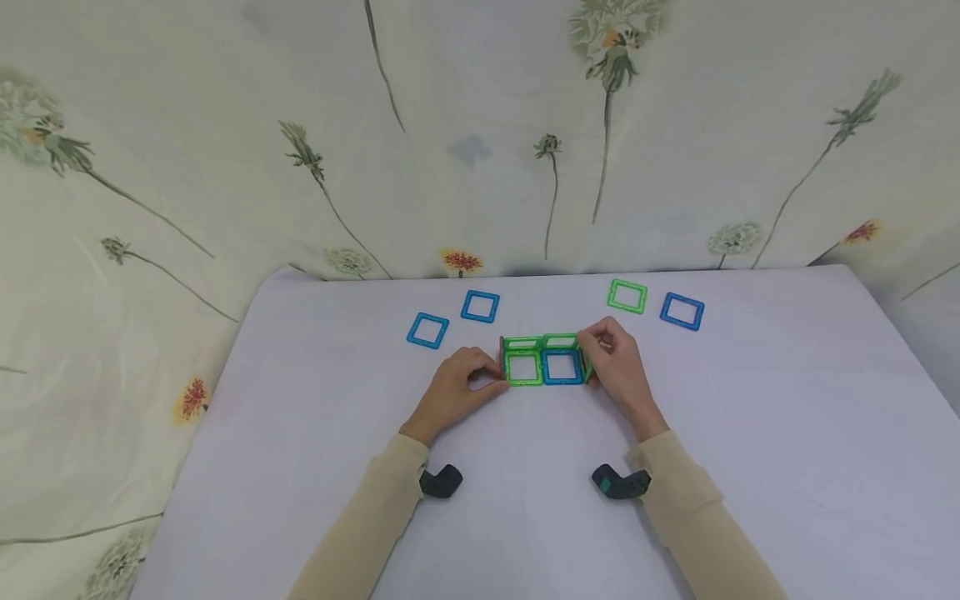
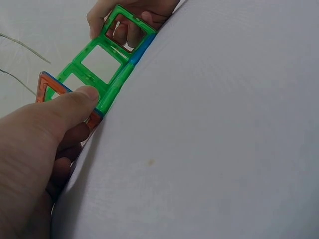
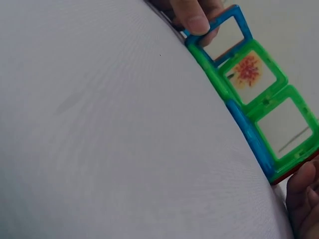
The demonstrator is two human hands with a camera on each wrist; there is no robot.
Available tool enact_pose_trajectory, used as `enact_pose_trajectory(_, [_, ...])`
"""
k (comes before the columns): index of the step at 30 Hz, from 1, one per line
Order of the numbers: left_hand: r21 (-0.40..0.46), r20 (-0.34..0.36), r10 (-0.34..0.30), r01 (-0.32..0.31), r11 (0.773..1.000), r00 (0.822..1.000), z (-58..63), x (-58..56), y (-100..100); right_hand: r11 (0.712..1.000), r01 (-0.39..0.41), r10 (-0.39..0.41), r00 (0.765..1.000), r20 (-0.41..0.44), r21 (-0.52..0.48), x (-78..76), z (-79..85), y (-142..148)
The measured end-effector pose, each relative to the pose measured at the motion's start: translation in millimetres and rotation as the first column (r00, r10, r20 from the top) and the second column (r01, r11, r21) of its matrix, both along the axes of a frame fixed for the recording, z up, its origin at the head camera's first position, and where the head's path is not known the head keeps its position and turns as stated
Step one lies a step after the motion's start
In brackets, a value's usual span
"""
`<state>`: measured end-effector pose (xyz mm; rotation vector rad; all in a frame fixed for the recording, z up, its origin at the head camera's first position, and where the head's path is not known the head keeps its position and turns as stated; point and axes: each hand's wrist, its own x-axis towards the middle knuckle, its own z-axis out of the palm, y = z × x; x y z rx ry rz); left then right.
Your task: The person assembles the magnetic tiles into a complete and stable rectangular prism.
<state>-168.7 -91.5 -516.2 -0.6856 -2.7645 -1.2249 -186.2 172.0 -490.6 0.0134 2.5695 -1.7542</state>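
Two square magnetic tiles lie flat side by side, a green tile [image 1: 523,384] and a blue tile [image 1: 562,382]. Along their far edge stand two green upright tiles [image 3: 251,107]. My left hand [image 1: 453,387] pinches an upright tile with orange and blue edges [image 2: 56,83] at the left end, its thumb at the near edge and fingers outside. At the right end, my right hand [image 1: 618,358] holds another upright tile [image 2: 140,22], green inside with a red outer side. Its fingers are behind that tile, partly hidden.
Two loose blue tiles, a nearer one [image 1: 428,331] and a farther one [image 1: 480,307], lie back left. A loose green tile [image 1: 627,297] and another blue tile [image 1: 682,312] lie back right. Flowered fabric [image 1: 465,192] hangs behind the white table [image 1: 525,500].
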Motion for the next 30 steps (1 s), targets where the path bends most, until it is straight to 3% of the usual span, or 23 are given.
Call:
enact_pose_trajectory(4, [0.005, -0.003, -0.004, 0.004, 1.0, 1.0, 0.8, 0.4, 0, 1.0, 0.002, -0.002, 1.0, 0.005, -0.016, 0.3, 2.9, -1])
enact_pose_trajectory(15, [0.045, -0.012, 0.02, -0.02, 0.999, 1.0, 1.4, 1.2, 2, 1.0, 0.013, -0.013, 1.0, -0.002, 0.001, -1.2, -11.4, 1])
enact_pose_trajectory(18, [0.098, 0.041, 0.064, -0.068, 0.993, 0.997, 2.2, 1.6, 2, 1.0, 0.007, -0.007, 1.0, -0.009, -0.002, -0.5, -11.3, 1])
enact_pose_trajectory(24, [0.248, 0.16, 0.185, -0.221, 0.943, 0.97, 8.2, -1.4, 7, 1.0, 0.011, -0.011, 1.0, 0.012, -0.015, 0.1, -10.0, 1])
enact_pose_trajectory(30, [0.369, 0.232, 0.258, -0.331, 0.868, 0.938, 13.7, -8.3, 29, 1.0, 0.004, -0.003, 1.0, 0.012, -0.025, 4.8, 1.2, -2])
